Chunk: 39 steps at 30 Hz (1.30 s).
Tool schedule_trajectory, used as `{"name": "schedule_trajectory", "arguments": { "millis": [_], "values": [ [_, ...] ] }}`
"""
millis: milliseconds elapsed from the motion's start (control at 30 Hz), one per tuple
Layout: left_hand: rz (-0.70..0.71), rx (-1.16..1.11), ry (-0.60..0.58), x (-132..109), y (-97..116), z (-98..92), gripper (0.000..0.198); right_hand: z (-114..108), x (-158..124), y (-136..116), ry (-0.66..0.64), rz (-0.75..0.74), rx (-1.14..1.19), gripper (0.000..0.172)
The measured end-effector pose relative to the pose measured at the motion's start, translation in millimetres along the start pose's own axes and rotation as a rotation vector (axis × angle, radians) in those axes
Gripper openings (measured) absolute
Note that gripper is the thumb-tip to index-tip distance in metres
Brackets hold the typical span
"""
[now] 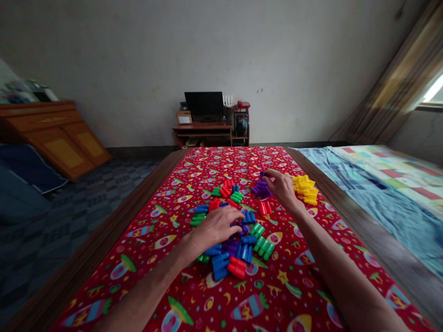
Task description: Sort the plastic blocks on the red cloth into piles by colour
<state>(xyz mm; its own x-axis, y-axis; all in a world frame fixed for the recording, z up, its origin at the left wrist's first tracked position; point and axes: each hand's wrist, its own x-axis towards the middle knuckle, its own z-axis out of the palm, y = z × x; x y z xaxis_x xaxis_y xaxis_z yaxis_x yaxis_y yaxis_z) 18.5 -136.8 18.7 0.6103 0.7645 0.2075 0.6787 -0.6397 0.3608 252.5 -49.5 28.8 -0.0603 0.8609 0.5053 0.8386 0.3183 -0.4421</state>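
My left hand (221,223) is over a mixed heap of plastic building blocks, its thumb and fingers curled round a purple block (242,229). Around it lie blue blocks (220,265), green blocks (264,247) and red blocks (237,267). Further off and to the right, my right hand (281,185) pinches a dark purple block (263,174) at its fingertips, just above a small group of purple blocks (261,189). The hand partly hides that group. Right beside this hand lies a pile of yellow blocks (305,188).
A red patterned cloth (155,286) covers the long table. One red block (265,208) lies apart, nearer than the purple group. A bed (387,184) adjoins the table's right side. By the far wall stands a desk (204,126) with a monitor; a wooden cabinet (58,133) is at left.
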Motion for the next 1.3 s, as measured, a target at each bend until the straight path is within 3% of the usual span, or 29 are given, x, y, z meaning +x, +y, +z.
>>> {"name": "schedule_trajectory", "arguments": {
  "millis": [100,233,300,467,567,667,733,800,867,1033,1167,1300],
  "values": [
    [0.077,0.122,-0.113,-7.8,2.2,13.0,0.031,6.7,-0.3,26.3,0.002,0.119,-0.185,0.031],
    [0.074,0.172,-0.064,-7.6,-4.0,23.2,0.026,10.3,-5.1,37.1,-0.175,0.093,-0.257,0.033],
    [0.045,0.115,-0.004,-3.0,-7.7,20.8,0.02,8.8,-4.3,35.2,-0.188,0.054,-0.238,0.04],
    [-0.103,-0.163,0.25,8.5,-11.0,4.1,0.023,-0.3,1.2,10.8,-0.023,-0.021,-0.057,0.042],
    [-0.22,-0.344,0.326,10.7,-10.3,-1.0,0.026,-6.3,-4.0,-20.6,-0.228,-0.2,0.245,0.047],
    [-0.3,-0.466,0.324,12.1,-10.9,-0.6,0.025,-8.0,-12.8,-48.2,-0.472,-0.408,0.444,0.036],
    [-0.313,-0.491,0.309,13.1,-12.0,-0.9,0.024,-5.8,-15.1,-54.2,-0.465,-0.431,0.437,0.03],
    [-0.311,-0.455,0.298,12.5,-12.0,-3.9,0.026,-1.9,-12.4,-48.1,-0.393,-0.358,0.381,0.028],
    [-0.274,-0.348,0.222,8.2,-9.8,-9.5,0.023,2.4,-6.4,-33.8,-0.33,-0.239,0.321,0.028],
    [-0.049,0.001,-0.259,-16.5,5.3,-17.8,0.018,9.7,5.1,2.1,-0.038,0.024,0.157,0.028],
    [-0.051,0.205,-0.287,-26.4,15.4,-6.3,0.024,14.7,8.0,19.1,0.079,0.084,0.086,0.029],
    [-0.058,0.213,-0.3,-22.6,16.6,1.7,0.021,23.5,11.6,32.9,0.047,0.053,-0.014,0.027]
  ]
}}
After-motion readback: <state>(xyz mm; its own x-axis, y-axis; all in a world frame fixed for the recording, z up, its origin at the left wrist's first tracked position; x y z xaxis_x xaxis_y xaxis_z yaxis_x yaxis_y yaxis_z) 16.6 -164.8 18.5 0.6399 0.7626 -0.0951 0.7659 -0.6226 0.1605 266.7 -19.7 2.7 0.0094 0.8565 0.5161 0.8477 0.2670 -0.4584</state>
